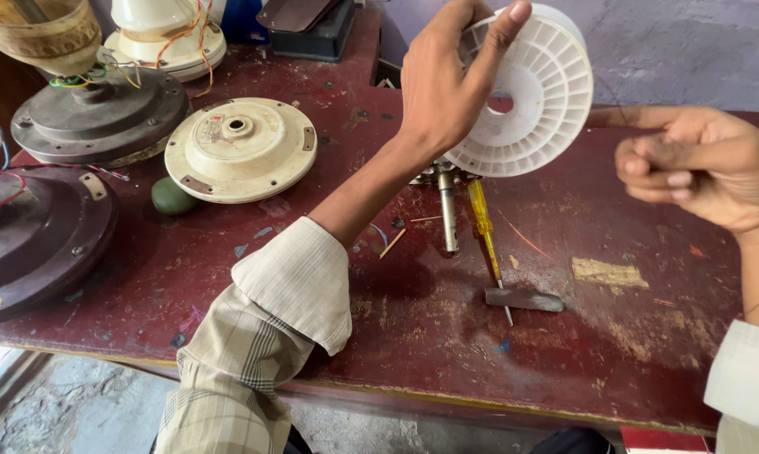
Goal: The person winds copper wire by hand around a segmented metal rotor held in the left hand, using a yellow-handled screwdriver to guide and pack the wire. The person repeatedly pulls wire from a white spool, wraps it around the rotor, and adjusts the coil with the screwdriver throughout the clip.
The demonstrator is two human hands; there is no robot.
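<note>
My left hand is raised above the table and grips a white ribbed plastic spool by its rim, thumb over the top edge. My right hand hovers to the right of the spool with fingers pinched together; it looks blurred, and I cannot see anything held between the fingertips. Below the spool, partly hidden by my left wrist, lies a metal shaft with a toothed part. A yellow-handled screwdriver lies beside the shaft on the dark red table.
A cream fan motor cover and a grey one sit at the left, with a dark brown cover near the left edge. A small green lump and a flat metal piece also lie on the table.
</note>
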